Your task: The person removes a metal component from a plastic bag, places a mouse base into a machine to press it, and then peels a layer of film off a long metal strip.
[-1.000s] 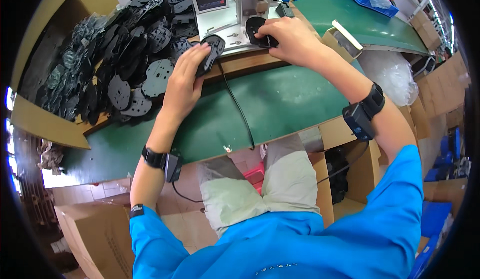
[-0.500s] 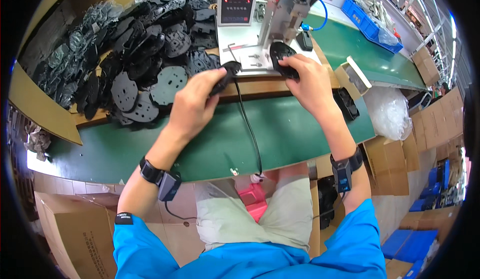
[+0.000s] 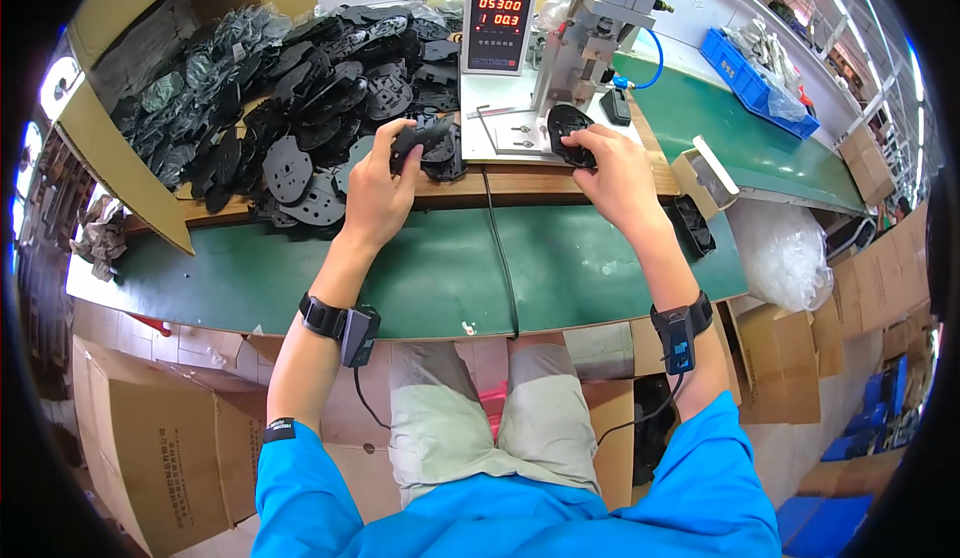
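My left hand (image 3: 383, 190) is closed on a dark plastic part (image 3: 424, 138), raised at the right edge of a heap of similar black plates (image 3: 325, 98). My right hand (image 3: 615, 171) pinches a black oval plastic part (image 3: 567, 130) by its near right side. That part sits tilted at the front of a metal bench press (image 3: 585, 53), over the white base plate (image 3: 500, 148). An L-shaped hex key (image 3: 483, 123) and small metal fittings lie on the plate, left of the oval part.
A control box (image 3: 497, 26) with a red display stands behind the plate. A cable (image 3: 497, 228) crosses the green table (image 3: 430, 278). Right of my right hand are a small open carton (image 3: 705, 176) and a black tray (image 3: 692, 224). A blue bin (image 3: 757, 80) stands farther back.
My left hand has moved left with its part, away from the base plate's front edge toward the heap. The right hand keeps its hold by the press. The whole view has shifted slightly.
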A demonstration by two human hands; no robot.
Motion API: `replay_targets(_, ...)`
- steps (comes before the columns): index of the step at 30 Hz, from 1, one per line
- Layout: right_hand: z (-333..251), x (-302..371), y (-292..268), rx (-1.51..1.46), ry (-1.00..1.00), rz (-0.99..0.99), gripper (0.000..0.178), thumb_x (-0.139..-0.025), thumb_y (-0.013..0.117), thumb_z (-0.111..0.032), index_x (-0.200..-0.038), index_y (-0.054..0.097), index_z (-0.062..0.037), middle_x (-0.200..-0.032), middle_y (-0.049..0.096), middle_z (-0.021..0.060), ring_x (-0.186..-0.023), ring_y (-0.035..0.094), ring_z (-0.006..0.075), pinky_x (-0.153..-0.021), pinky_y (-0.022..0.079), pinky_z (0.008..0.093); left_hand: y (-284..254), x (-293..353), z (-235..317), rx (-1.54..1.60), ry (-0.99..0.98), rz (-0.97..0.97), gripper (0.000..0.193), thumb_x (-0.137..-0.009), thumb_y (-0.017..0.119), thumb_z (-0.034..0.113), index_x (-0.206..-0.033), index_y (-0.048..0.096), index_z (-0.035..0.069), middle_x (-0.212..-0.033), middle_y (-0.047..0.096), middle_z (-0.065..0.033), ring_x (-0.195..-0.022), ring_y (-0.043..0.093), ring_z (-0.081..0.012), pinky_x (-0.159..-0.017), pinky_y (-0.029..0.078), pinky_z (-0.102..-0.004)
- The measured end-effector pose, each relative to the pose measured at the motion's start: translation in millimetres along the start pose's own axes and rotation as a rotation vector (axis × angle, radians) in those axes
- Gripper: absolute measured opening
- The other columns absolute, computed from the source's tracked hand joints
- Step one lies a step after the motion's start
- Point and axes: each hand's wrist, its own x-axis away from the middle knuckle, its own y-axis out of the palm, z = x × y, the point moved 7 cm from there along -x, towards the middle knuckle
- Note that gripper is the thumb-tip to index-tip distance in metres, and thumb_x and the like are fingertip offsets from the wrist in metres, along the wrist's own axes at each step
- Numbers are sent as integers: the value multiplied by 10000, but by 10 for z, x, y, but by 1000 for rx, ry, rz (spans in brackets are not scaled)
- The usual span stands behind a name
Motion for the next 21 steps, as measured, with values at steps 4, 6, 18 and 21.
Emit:
replay_targets(4,-63,-29,24,6,9,-18,338,-727,686,-2,-1052,731,-84,-978,693,102,-967,679,329,-839,552,444,-3,17,-14,22,81,34,322,-1008,601,43,-1319,523,66,-1101,747,-175,-839,732,-251,-800,544,-330)
replay_targets(6,-31,-5,15,6,1,2,338,-727,687,-1,-1052,730,-83,-981,692,101,-972,678,329,-844,552,444,20,3,23,36,69,25,325,-1007,597,31,-1322,522,64,-1146,743,-165,-864,737,-234,-802,546,-321)
replay_targets(18,-56,61,96,-14,5,62,304,-748,692,-10,-1047,702,-65,-996,674,91,-1006,664,324,-858,550,450,-38,-2,85,41,65,-7,343,-961,609,-53,-1287,620,55,-1299,703,-133,-1182,687,-257,-981,527,-368)
replay_targets(21,-45,97,89,-34,-16,106,320,-754,683,-6,-1066,710,-73,-1024,684,110,-1027,666,333,-879,549,452,24,-7,44,123,58,-54,312,-991,589,-43,-1291,605,42,-1253,715,-116,-1126,706,-218,-907,542,-302)
